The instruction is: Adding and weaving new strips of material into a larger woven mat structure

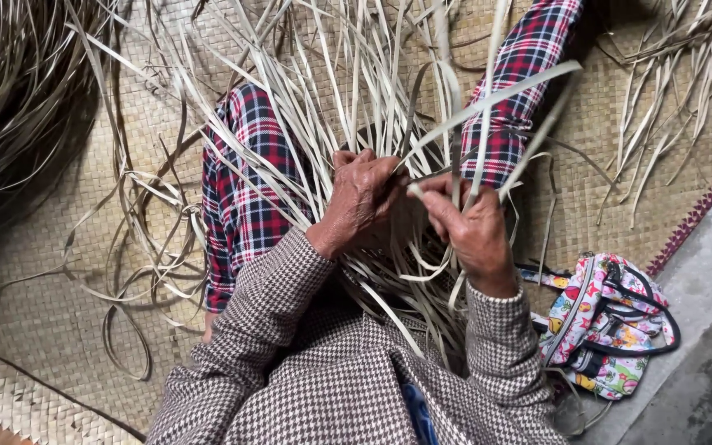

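Observation:
Both hands work in a fan of long pale reed strips (348, 91) that rise from my lap over my red plaid trouser legs (241, 198). My left hand (360, 198) is closed around a bunch of the strips near their crossing point. Just to its right, my right hand (471, 227) pinches a strip between thumb and fingers, almost touching the left one. Where the strips cross under the hands is hidden by my fingers. My sleeves are brown houndstooth (274, 313).
I sit on a woven straw mat (43, 313). A thick bundle of strips (10, 91) lies at the upper left, loose curled strips (138, 247) at my left, more strips (661, 107) at the upper right. A colourful patterned bag (607, 325) rests by the mat's right edge, beside grey floor (702, 363).

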